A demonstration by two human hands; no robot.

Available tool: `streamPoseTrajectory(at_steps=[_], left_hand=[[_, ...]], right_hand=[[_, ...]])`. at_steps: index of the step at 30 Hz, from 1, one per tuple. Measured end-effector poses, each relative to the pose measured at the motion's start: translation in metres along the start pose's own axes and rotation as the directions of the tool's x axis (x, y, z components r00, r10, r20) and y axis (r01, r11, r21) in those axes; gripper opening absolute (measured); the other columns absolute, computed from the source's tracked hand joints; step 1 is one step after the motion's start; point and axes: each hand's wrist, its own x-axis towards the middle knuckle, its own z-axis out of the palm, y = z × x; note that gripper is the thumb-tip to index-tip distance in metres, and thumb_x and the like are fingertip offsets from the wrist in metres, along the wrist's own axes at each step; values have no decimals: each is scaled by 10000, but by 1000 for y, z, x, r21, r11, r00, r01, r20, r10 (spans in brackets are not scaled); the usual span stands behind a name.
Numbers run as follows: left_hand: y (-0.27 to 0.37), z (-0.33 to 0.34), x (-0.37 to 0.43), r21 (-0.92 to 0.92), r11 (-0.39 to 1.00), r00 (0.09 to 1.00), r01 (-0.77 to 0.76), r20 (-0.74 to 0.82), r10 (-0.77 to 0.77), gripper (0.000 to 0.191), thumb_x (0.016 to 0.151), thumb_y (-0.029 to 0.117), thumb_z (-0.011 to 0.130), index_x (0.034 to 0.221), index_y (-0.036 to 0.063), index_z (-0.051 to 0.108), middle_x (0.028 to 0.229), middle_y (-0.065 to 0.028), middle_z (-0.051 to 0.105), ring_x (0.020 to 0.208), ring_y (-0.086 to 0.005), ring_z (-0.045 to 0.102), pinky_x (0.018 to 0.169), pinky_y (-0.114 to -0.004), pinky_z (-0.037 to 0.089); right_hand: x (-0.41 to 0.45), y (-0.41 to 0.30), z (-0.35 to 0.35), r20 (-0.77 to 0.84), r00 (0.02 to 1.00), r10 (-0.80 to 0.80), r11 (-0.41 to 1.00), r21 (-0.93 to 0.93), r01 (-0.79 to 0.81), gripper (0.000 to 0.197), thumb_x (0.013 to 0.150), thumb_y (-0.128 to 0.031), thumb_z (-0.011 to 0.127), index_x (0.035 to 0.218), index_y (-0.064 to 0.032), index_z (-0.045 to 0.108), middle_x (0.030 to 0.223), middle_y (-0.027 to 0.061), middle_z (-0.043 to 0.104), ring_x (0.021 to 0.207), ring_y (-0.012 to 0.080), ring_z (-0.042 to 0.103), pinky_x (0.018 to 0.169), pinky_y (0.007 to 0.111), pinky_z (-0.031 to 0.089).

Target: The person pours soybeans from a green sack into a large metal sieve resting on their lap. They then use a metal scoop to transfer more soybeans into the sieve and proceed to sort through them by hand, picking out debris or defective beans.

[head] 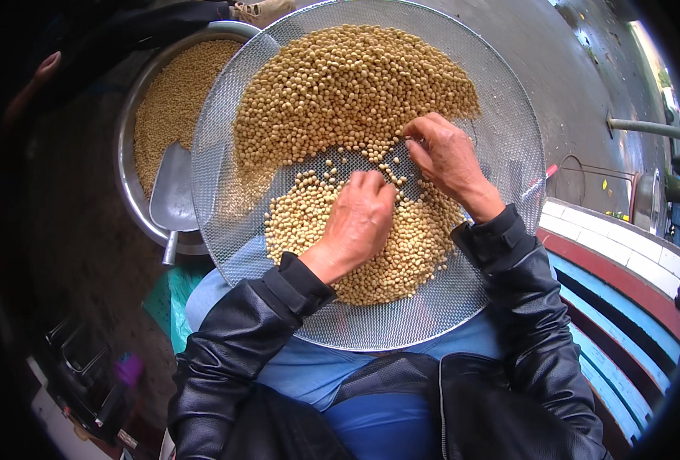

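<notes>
A large round wire-mesh sieve (506,144) rests across my lap, bearing two heaps of dried soybeans. The bigger heap (345,86) lies at the far side, the smaller heap (299,213) nearer my body, with loose beans between them. My left hand (360,221) is over the near heap, its fingers curled down; whether they hold beans is hidden. My right hand (446,158) is at the lower right edge of the far heap, thumb and forefinger bent close to a few beans. I cannot tell if anything is between those fingertips.
At the left, partly under the sieve, stands a metal basin (127,167) of soybeans with a metal scoop (173,192). Another person's hand (47,66) and shoe (265,11) show beyond. A green plastic bag (173,305) lies below the basin; a blue slatted bench (610,356) is at the right.
</notes>
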Motion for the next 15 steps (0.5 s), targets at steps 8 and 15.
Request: streamPoseTrajectory(at_steps=[8,15], left_hand=[[-11,-16,5,-59,991,978,117,-165,-125,221,836,-2,641,1054,-37,629,1077,-175,605,991,-346,624,840,-414,544],[-32,-24,15,-101,979,946,175,-257,-196,407,840,-2,637,1241,-46,586,1205,-204,565,1104,-378,560,966,-440,468]], right_hand=[[-4,-11,14,13,982,-190,981,-26,190,300,836,-19,642,1131,-66,664,1137,116,615,1069,295,603,888,390,517],[-1,-10,12,-36,993,-113,994,4,113,347,821,37,588,1149,-50,661,1125,125,619,1044,299,609,892,395,520]])
